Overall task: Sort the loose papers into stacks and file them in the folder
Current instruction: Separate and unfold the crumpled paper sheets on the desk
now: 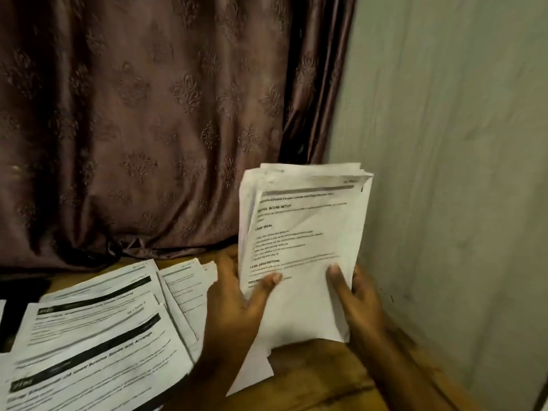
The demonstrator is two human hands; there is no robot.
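- Here, left hand (237,304) and right hand (360,301) grasp a sheaf (302,250) upright, apparently to square its edges.
- Left of both hands: sorted papers (98,330).

Held stack of papers (299,247): matt white paper, creased. Loose sheets (98,336) at near left: matt printed paper. Table (320,378): smooth brown wood. Curtain (142,120): sheened, embossed cloth. Wall (459,173) at right: matt, streaked.
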